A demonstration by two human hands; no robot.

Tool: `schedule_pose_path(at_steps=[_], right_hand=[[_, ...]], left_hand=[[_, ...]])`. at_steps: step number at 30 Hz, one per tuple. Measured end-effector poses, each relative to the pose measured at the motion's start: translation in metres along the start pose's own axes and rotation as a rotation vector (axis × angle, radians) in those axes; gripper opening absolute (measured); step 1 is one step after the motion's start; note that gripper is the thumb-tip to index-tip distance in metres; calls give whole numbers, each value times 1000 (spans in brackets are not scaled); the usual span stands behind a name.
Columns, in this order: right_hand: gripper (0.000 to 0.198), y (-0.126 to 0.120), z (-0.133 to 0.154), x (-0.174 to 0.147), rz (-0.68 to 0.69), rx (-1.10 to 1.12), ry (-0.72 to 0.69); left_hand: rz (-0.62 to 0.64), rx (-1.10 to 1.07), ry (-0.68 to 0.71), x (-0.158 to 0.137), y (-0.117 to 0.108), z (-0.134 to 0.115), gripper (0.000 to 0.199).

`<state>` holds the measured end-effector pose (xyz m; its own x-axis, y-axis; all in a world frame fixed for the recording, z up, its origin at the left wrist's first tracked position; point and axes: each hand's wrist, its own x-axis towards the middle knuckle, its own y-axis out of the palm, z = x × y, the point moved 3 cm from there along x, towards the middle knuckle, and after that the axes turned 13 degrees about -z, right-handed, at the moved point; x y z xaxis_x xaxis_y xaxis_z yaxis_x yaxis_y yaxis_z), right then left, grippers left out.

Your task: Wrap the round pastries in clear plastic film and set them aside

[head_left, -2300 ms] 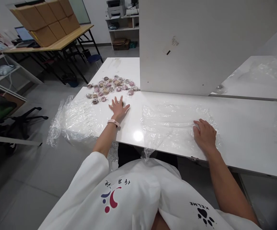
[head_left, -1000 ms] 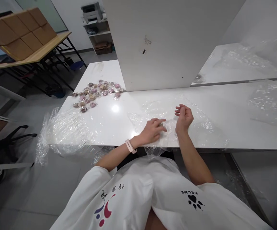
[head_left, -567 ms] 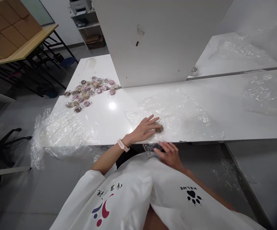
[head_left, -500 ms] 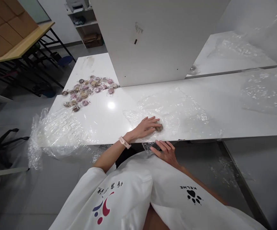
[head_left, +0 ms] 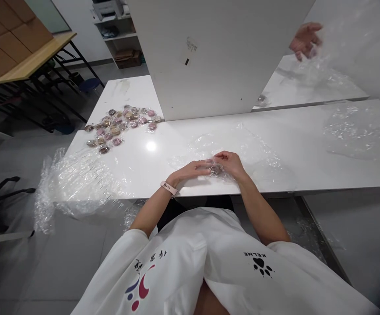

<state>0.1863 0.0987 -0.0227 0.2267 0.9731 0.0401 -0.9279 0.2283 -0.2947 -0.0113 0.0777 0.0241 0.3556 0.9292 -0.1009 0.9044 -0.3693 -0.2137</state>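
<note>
Right hand [head_left: 232,163] has fingers pinched on clear plastic film [head_left: 258,153], folded over a brown round piece [head_left: 215,169] near the white tabletop [head_left: 295,131]'s front edge. Left hand [head_left: 191,170]: fingers nearly straight alongside piece; can't tell grip.

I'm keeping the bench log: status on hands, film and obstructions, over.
Left hand and right hand at dark item, clear film bunched about it. No obstruction seen there. Another person's hand beyond partition, apart.
</note>
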Motion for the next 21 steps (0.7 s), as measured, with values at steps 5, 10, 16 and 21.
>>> schedule_pose_path(at_steps=[5, 10, 16, 21], right_hand=[[33, -38, 13, -18, -564, -195, -161], [24, -33, 55, -87, -307, -136, -540], [37, -73, 8, -59, -406, -591, -493], [39, -120, 18, -47, -787, -623, -515]], left_hand=[[-196, 36, 62, 15, 25, 17, 29], [-334, 60, 45, 24, 35, 31, 16], [-292, -10, 14, 24, 29, 32, 20], [-287, -10, -9, 21, 31, 29, 21]])
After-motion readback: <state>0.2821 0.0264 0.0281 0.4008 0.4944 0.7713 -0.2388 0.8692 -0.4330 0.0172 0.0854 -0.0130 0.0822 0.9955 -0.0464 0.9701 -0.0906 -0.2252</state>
